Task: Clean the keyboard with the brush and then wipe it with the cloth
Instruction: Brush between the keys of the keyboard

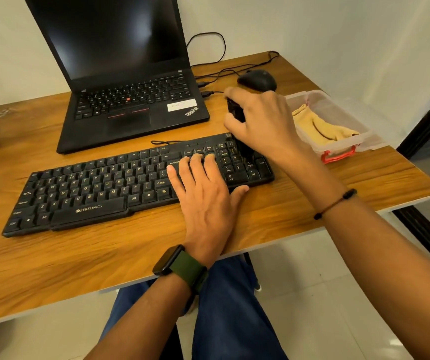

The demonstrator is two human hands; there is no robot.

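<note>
— Keyboard (99, 193), black, item one: where is it lying?
— On the wooden desk (78, 255), in front of an open laptop (120, 81), slightly skewed.

— Hands?
— Left hand (203, 193) is resting flat on the keyboard's right-centre keys, fingers straight and spread. Right hand (260, 120) is gripping a black brush (239, 126), fingers curled round the handle; the bristle end is pointing down onto the number pad (bristles dark against dark keys, hard to separate).

— Cloth?
— Yellowish cloth (323, 126) is sitting inside a clear plastic box (364, 139) with red latches, at the desk's right edge, just beside the right hand.

— Remaining entries?
— Black mouse (256, 79) is lying behind the right hand, cables trailing to the laptop. Left wrist is wearing a green-strapped watch (180, 263).
</note>
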